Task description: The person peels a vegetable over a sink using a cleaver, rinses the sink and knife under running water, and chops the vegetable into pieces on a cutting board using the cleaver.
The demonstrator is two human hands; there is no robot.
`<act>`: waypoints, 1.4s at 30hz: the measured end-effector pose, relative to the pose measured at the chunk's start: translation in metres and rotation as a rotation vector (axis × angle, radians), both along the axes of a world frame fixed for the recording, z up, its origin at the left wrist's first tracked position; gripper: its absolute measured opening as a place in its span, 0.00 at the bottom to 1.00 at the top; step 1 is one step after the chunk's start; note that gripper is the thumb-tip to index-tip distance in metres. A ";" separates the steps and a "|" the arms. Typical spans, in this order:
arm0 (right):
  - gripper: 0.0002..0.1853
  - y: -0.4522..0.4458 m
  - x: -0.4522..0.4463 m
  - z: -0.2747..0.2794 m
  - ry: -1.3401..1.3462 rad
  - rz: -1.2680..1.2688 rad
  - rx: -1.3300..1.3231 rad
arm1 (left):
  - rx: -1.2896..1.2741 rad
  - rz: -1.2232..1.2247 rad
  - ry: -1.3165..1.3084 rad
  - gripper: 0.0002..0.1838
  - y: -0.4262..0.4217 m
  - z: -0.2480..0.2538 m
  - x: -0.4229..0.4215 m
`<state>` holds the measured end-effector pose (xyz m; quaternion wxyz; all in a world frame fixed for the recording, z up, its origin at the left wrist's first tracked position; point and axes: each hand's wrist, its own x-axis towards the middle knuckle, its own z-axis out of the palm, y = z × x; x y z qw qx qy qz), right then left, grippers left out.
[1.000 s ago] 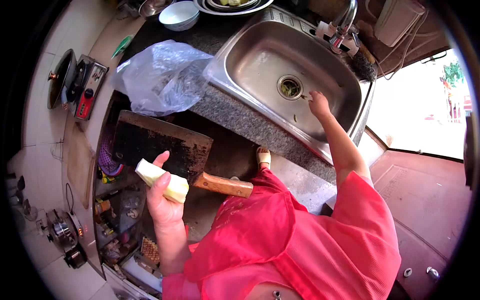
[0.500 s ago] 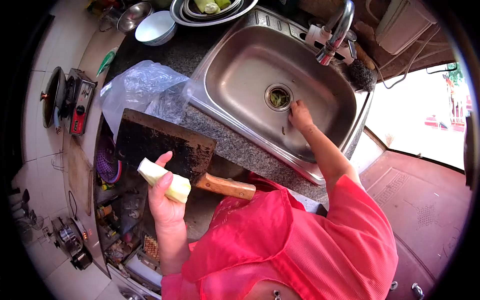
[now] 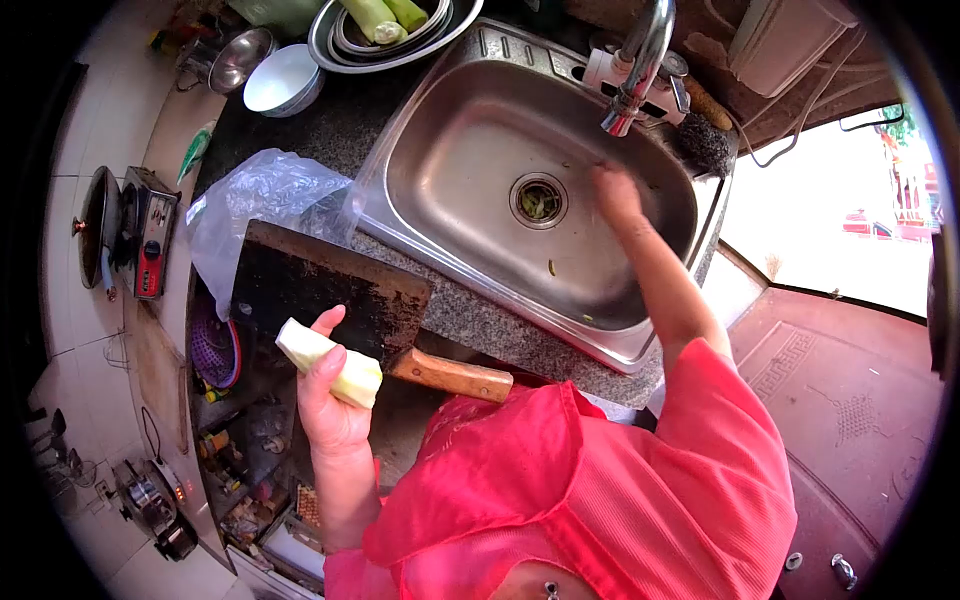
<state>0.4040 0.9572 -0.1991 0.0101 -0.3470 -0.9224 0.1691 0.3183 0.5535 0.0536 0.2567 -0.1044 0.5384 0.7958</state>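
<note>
My left hand [image 3: 335, 405] is closed around a peeled, pale-green length of vegetable [image 3: 330, 362], with thumb and forefinger showing. A dark-bladed cleaver [image 3: 320, 285] with a wooden handle lies flat behind the vegetable and appears to be held in the same hand; the grip on it is hidden. My right hand [image 3: 617, 197] is inside the steel sink [image 3: 450, 120], right of the drain [image 3: 538, 200], its fingers smeared by motion. Green scraps sit in the drain, and a small one lies on the sink floor.
A faucet [image 3: 640, 70] overhangs the sink's far side. Left of the sink are a crumpled clear plastic bag [image 3: 265, 205], white bowls [image 3: 283, 80] and a metal basin [image 3: 330, 50] holding more of the pale-green vegetable. A portable gas stove [image 3: 150, 235] stands farther left.
My right hand has moved from beside the drain toward the sink's far right side. My left hand keeps the vegetable and cleaver as before. The view has shifted slightly.
</note>
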 end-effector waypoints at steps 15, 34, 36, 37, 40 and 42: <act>0.16 -0.012 0.053 -0.113 0.126 -0.427 -0.134 | 0.007 0.024 -0.015 0.27 -0.011 -0.004 -0.002; 0.11 -0.113 0.030 -0.060 -0.245 0.504 -0.105 | 0.015 0.009 -0.014 0.27 -0.015 -0.004 -0.004; 0.10 -0.100 0.014 -0.065 -0.149 0.411 -0.169 | 0.008 0.012 -0.014 0.27 -0.014 -0.004 -0.004; 0.10 -0.089 0.002 -0.062 -0.082 0.324 -0.227 | 0.002 0.014 -0.012 0.26 -0.011 -0.003 -0.004; 0.11 -0.062 -0.027 -0.060 0.099 0.237 -0.196 | -0.009 0.007 -0.009 0.27 -0.010 0.000 -0.001; 0.12 -0.057 -0.032 -0.060 0.111 0.271 -0.127 | 0.012 -0.028 0.000 0.27 -0.014 -0.004 -0.001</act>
